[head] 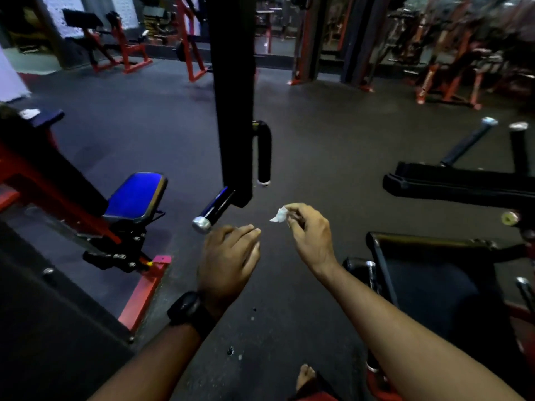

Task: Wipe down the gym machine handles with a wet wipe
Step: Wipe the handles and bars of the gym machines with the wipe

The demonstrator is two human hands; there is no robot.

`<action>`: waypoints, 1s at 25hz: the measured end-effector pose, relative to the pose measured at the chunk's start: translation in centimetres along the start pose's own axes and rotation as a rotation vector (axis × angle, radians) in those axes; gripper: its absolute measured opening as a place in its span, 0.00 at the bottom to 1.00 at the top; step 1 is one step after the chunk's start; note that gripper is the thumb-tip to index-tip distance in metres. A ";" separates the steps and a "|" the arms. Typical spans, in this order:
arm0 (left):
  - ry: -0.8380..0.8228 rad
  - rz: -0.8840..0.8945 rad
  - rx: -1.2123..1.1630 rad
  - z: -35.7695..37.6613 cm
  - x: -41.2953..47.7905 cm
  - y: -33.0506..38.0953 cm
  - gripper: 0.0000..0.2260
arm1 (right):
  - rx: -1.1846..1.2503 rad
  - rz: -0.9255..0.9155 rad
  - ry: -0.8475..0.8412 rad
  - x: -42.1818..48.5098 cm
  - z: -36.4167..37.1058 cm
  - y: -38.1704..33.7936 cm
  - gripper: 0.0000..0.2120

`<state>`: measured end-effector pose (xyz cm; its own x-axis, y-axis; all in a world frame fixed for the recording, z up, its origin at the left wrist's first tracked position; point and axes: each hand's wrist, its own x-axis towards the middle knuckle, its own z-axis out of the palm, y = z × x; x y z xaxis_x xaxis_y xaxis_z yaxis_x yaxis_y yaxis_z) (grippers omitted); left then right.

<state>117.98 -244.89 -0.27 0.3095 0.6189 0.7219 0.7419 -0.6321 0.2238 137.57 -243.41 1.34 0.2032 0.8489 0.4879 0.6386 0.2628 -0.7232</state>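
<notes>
Between the thumb and fingertips of the right grip (309, 235), a crumpled white wet wipe (278, 216) is pinched, its loose corner poking out to the left over the dark floor (333, 134). The left grip (228, 256) holds nothing; its fingers lie straight and relaxed, pointing toward the wipe, with a black watch (188, 309) on the wrist.

Two handles hang off the black upright column (231, 96) just ahead. The slanted handle (215, 208) lies to the left of the wipe and a little beyond it. Its long axis runs from the foot of the column down and leftward, ending in a chrome cap (201, 224) just beside the left grip's knuckles; whether they touch cannot be told. The upright handle (264, 154) hangs straight ahead of the wipe, its axis vertical and its lower end closest.

By this layout the empty left grip is nearer the slanted handle, while the wipe-bearing right grip sits nearer the upright one. Wiping either likely means wrapping the wipe round the bar and sliding along its axis. A blue seat pad (136, 195) stands further left.
</notes>
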 end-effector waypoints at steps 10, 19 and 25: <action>-0.214 0.206 -0.160 9.3 8.2 6.1 0.13 | -0.077 0.384 0.256 -0.1 -9.9 7.0 0.10; -0.462 0.558 -0.165 20.9 14.6 10.3 0.15 | -0.010 0.719 0.543 0.6 -13.4 16.6 0.08; -0.684 0.909 -0.130 29.5 18.9 13.8 0.19 | -0.004 0.871 0.782 -0.5 -16.8 23.0 0.07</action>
<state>151.61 -228.17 -2.85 0.9883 0.0074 0.1522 0.0235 -0.9943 -0.1041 164.66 -245.53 -7.34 0.9737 0.2279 -0.0035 0.0601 -0.2714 -0.9606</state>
